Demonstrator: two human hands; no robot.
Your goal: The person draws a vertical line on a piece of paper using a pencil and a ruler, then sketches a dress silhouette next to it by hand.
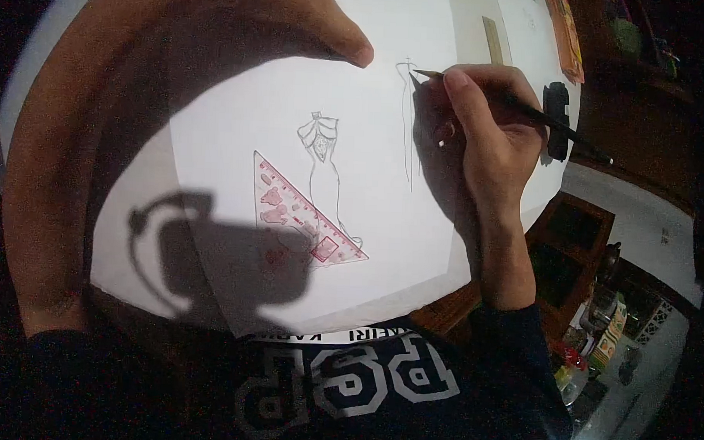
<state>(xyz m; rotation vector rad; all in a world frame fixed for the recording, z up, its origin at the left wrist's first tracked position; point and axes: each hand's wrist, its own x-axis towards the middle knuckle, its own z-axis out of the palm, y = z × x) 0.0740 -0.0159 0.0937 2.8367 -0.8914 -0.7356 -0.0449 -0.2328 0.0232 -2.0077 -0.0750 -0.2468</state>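
My right hand (495, 132) grips a dark pencil (573, 136), its tip touching or just above the white paper (400, 288). The tip is at the shoulder of a faint dress outline (407, 129). My left hand (328, 25) rests near the top of the sheet, thumb stretched out; its other fingers are mostly cut off or in shade. A more detailed dress sketch (323, 172) stands left of the outline. Over its lower part lies a clear set square (286, 218) with pink-red markings.
A small black object (557, 122) and an orange packet or book (566, 41) lie along the right edge, near a yellowish strip (494, 40). Wooden furniture (572, 235) and a carton (609, 336) among containers are lower right. Shadows cross the paper.
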